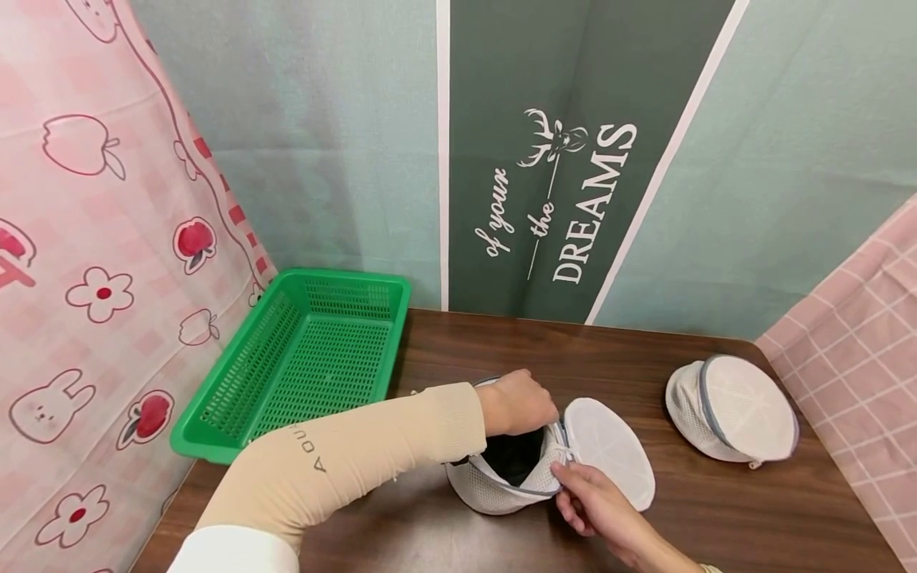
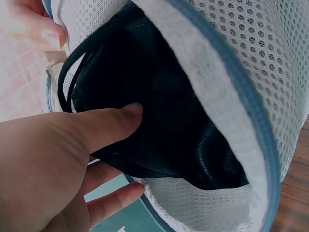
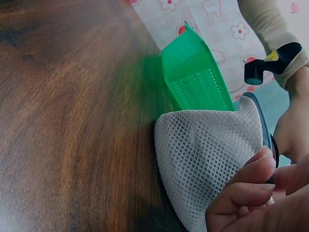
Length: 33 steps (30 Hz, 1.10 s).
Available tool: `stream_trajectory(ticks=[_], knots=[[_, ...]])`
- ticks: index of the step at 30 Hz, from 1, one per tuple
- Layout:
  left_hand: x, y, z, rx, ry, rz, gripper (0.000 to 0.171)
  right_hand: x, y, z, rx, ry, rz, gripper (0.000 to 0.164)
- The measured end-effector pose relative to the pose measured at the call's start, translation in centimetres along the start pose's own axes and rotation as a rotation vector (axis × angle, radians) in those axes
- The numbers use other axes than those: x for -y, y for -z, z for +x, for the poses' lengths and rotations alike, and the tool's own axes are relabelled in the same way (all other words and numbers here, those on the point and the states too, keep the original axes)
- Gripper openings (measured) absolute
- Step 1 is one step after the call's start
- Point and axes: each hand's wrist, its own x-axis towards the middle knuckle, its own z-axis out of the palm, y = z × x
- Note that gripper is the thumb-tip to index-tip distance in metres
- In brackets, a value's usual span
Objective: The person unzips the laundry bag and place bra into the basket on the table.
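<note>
A white mesh laundry bag [image 1: 481, 487] with a blue-grey zip edge stands on the table, its round lid [image 1: 611, 454] folded back to the right. Inside lies a smooth black garment [image 2: 159, 92] with thin straps. My left hand [image 1: 519, 403] reaches down into the mouth from above. In the left wrist view its thumb lies over the black cloth and its fingers pass beneath, pinching the edge. My right hand [image 1: 600, 509] pinches the bag's rim near the lid hinge, thumb and fingertips at the zip edge.
A green plastic basket [image 1: 392, 342] stands at the back left. Another white mesh bag [image 1: 748, 406] with its lid on sits at the right. The dark wooden table [image 1: 716, 509] ends at a curtain [image 1: 337, 159] behind, with patterned cloths at both sides.
</note>
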Motion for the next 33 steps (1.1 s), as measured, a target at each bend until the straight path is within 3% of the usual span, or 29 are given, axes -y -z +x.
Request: stream_trajectory(ticks=[8, 17, 33], knots=[[0.2, -0.2, 0.0, -0.006, 0.000, -0.025, 0.021, 0.1, 0.1, 0.0, 0.003, -0.018, 0.014, 0.037], [0.8, -0.6, 0.6, -0.068, -0.046, -0.012, 0.024, 0.3, 0.2, 0.1, -0.006, -0.021, 0.001, 0.037], [1.6, 0.3, 0.3, -0.080, -0.057, -0.022, 0.024, 0.0, 0.4, 0.2, 0.001, -0.013, 0.002, 0.037]])
